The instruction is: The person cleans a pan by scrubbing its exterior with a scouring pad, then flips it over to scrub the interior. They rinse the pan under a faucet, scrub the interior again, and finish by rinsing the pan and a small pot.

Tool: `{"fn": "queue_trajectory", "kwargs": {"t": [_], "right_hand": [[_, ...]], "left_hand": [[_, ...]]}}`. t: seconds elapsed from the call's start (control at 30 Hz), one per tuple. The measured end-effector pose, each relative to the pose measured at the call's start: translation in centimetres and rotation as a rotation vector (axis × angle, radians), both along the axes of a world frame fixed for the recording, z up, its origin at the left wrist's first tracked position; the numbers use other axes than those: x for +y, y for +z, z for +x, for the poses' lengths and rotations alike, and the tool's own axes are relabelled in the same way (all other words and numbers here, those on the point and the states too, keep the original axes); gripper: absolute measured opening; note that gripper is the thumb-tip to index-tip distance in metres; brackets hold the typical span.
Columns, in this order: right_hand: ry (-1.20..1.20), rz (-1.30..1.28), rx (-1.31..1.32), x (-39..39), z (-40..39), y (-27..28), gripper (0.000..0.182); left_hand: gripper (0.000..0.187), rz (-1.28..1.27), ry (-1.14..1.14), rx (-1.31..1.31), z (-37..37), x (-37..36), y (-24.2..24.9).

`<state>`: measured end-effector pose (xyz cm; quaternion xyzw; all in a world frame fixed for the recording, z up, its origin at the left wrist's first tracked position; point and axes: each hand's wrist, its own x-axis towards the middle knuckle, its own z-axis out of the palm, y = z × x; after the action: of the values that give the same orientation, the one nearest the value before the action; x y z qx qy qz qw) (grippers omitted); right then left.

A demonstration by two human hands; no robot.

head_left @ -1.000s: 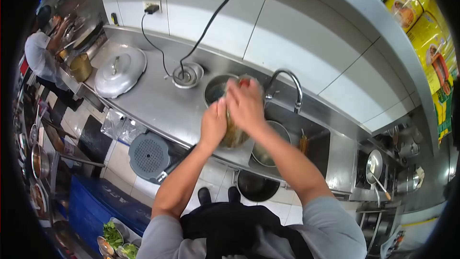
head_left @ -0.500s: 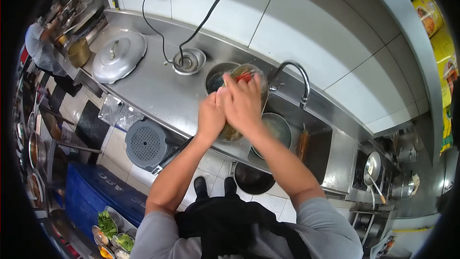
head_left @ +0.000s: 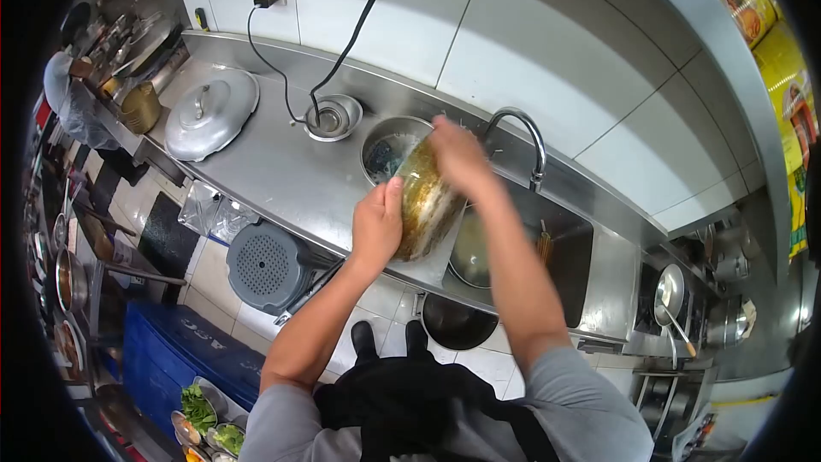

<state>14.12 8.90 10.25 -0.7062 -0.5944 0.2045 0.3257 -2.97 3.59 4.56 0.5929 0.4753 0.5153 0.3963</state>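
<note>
A clear plastic bag point(head_left: 423, 210) with yellow-brown contents is held over the steel counter point(head_left: 282, 175), between the metal bowl and the sink. My left hand point(head_left: 377, 227) grips its left side, thumb up. At the top right of the bag, my right hand point(head_left: 459, 154) is closed on its upper end, slightly blurred. Just behind the bag stands a round metal bowl point(head_left: 373, 139) with dark and whitish contents, partly hidden by the bag.
Right of the bag is a sink point(head_left: 569, 248) with a pot point(head_left: 470, 248) and a curved faucet point(head_left: 537, 145). On the left lie a large metal lid point(head_left: 224, 115) and a small bowl point(head_left: 349, 107). A grey stool point(head_left: 261, 265) stands below. Another person point(head_left: 77, 103) is far left.
My hands have moved apart, the right one shifting right and the left staying low. The bag now shows its yellow-brown side, and the red part seen earlier is out of sight.
</note>
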Motion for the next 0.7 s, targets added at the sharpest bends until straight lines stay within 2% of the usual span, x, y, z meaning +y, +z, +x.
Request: {"fn": "queue_trajectory", "kwargs": {"t": [0.03, 0.1, 0.17, 0.2, 0.23, 0.3, 0.33, 0.37, 0.43, 0.47, 0.5, 0.57, 0.6, 0.63, 0.7], "right_hand": [[0.051, 0.201, -0.415, -2.0, -2.7, 0.6, 0.042], [0.003, 0.065, -0.111, 1.4, 0.7, -1.1, 0.045], [-0.137, -0.540, 0.669, 4.9, 6.8, -2.8, 0.050], [-0.154, -0.642, 0.863, 4.6, 7.6, -3.5, 0.052], [-0.144, -0.638, 0.855, 4.5, 7.0, -4.9, 0.052], [-0.144, 0.385, -0.152, 2.2, 4.2, -9.0, 0.041], [-0.158, 0.287, -0.147, -0.8, 1.0, -4.2, 0.042], [-0.168, 0.274, -0.137, -0.7, 1.8, -4.4, 0.042], [-0.315, -0.392, 0.844, 1.7, 6.0, -4.0, 0.046], [-0.271, -0.499, 1.100, 2.7, 8.4, -8.5, 0.049], [-0.269, -0.486, 1.101, 2.1, 8.1, -7.7, 0.049], [-0.261, -0.167, 0.859, 0.8, 5.1, -6.1, 0.052], [-0.207, 0.200, 0.264, -0.1, 3.3, -7.1, 0.054], [-0.151, 0.260, -0.054, -2.4, 0.2, -4.0, 0.055], [-0.096, 0.159, 0.181, -0.9, 1.8, -3.9, 0.053]], "left_hand": [[0.051, -0.004, 0.002, 0.006, -0.1, 0.1, 0.1], [0.050, 0.005, -0.007, 0.057, 0.0, -0.4, 0.6], [0.050, 0.006, -0.036, 0.098, 0.0, -1.7, 0.4], [0.050, 0.009, -0.055, 0.139, -0.2, -2.2, 0.3], [0.050, 0.017, -0.046, 0.134, -0.4, -2.0, 0.6], [0.047, -0.081, -0.062, 0.036, -1.2, -1.9, 0.8], [0.047, -0.084, -0.054, 0.039, -1.2, -1.7, 0.7], [0.046, -0.062, -0.060, 0.057, -1.2, -2.2, 0.5], [0.046, -0.020, -0.065, 0.070, -1.3, -2.2, 0.4], [0.046, -0.020, -0.081, 0.055, -1.5, -2.7, 0.0], [0.046, -0.007, -0.091, 0.038, -1.4, -2.5, -0.1], [0.047, -0.022, -0.078, -0.074, -1.3, -1.9, -0.2], [0.047, -0.071, -0.088, -0.175, -1.3, -1.9, -0.4], [0.047, -0.072, -0.090, -0.167, -1.6, -1.5, -0.5], [0.048, -0.094, -0.075, -0.053, -1.8, -1.4, -0.6]]}}
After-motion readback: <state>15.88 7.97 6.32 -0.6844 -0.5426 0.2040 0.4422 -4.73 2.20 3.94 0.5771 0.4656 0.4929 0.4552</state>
